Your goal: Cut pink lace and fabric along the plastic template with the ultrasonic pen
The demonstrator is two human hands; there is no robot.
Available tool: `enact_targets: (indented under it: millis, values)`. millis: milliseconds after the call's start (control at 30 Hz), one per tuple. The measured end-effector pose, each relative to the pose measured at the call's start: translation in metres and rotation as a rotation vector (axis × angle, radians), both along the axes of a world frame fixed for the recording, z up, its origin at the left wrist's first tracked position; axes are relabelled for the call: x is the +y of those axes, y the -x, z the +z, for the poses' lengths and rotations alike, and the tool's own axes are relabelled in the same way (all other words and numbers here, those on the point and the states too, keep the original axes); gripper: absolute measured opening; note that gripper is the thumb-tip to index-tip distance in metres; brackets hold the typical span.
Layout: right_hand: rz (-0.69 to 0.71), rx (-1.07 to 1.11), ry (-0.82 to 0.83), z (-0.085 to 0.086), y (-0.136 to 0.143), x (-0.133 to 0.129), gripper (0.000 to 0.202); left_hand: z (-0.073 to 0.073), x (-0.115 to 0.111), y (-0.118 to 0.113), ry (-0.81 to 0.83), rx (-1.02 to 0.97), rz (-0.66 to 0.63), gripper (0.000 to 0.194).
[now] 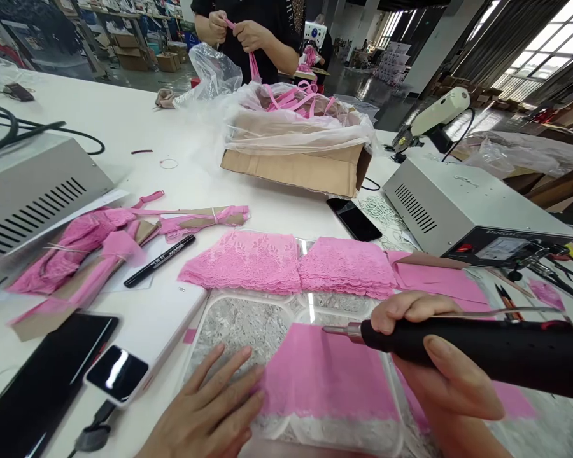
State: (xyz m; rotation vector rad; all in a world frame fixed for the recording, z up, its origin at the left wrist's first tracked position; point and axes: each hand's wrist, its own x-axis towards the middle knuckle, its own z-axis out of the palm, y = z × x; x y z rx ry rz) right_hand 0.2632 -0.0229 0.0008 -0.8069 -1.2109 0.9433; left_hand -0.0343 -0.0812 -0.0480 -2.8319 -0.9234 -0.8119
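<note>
My left hand [214, 407] lies flat with fingers apart, its fingertips at the left edge of a plain pink fabric panel [329, 375]. That panel rests on a clear plastic sheet [248, 318] with rounded white outlines. In my right hand [439, 369] is a thick black handheld tool with a metal tip [477, 353], gripped around its body. The tip points left, over the upper part of the panel; whether it touches cannot be told. Just beyond lie two stacks of scalloped pink lace pieces, a left stack [243, 261] and a right stack [346, 264].
Grey electrical boxes stand at right [477, 197] and left [33, 197]. A plastic-lined carton [296, 165] holds pink straps. Nearby are a black marker [160, 261], pink lace garments [90, 242], phones [353, 218] and a white device [162, 331]. Across the table, a person's hands [236, 32] hold pink strapping.
</note>
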Motion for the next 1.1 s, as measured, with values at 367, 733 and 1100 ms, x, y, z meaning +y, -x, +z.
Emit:
enact_targets:
  millis: [367, 733, 1100]
  values:
    - [-0.079, 0.033, -0.048, 0.007, 0.003, 0.005, 0.013, 0.016, -0.012, 0.004, 0.098, 0.118, 0.027, 0.036]
    - [0.131, 0.03, 0.001, 0.003, 0.03, -0.002, 0.016, 0.014, -0.017, 0.007, 0.131, 0.032, 0.011, 0.035]
    - [0.199, 0.018, 0.061, 0.003, 0.043, -0.008, 0.017, 0.008, -0.02, 0.01, 0.221, -0.005, -0.01, 0.039]
